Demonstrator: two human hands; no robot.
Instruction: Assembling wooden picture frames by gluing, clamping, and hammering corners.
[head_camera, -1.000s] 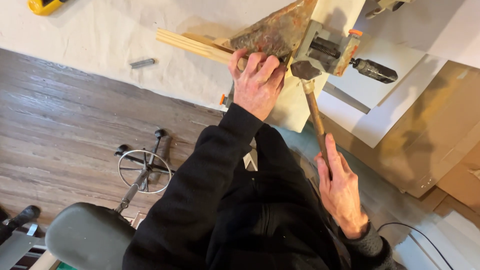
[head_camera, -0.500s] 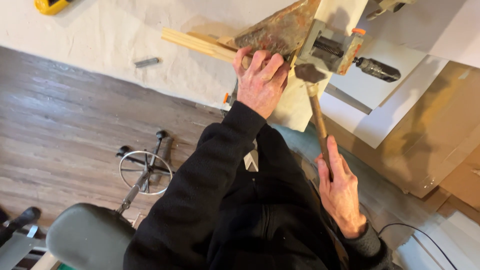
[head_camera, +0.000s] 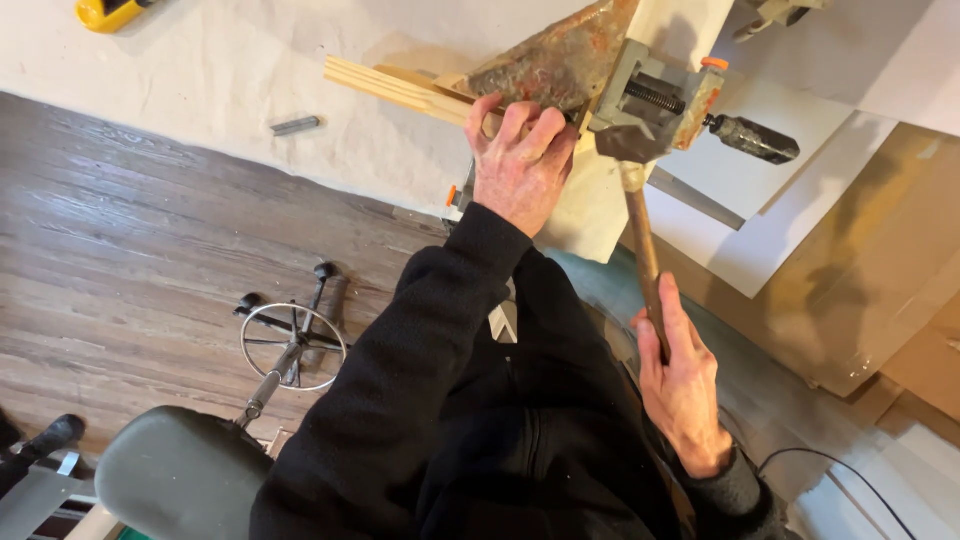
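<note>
Hands (head_camera: 520, 165) on rusty plate (head_camera: 555, 65), hammer (head_camera: 640, 215)

Work surface covered by a white cloth (head_camera: 200, 90), on which a small grey metal piece (head_camera: 296, 125), wooden strips (head_camera: 400, 90) and a yellow tool (head_camera: 105, 12) are laid.

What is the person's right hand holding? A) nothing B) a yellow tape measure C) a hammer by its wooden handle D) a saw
C: the right hand is wrapped around the wooden handle of a hammer, whose head is up by the vise, while the left hand rests on the wood strips.
</note>
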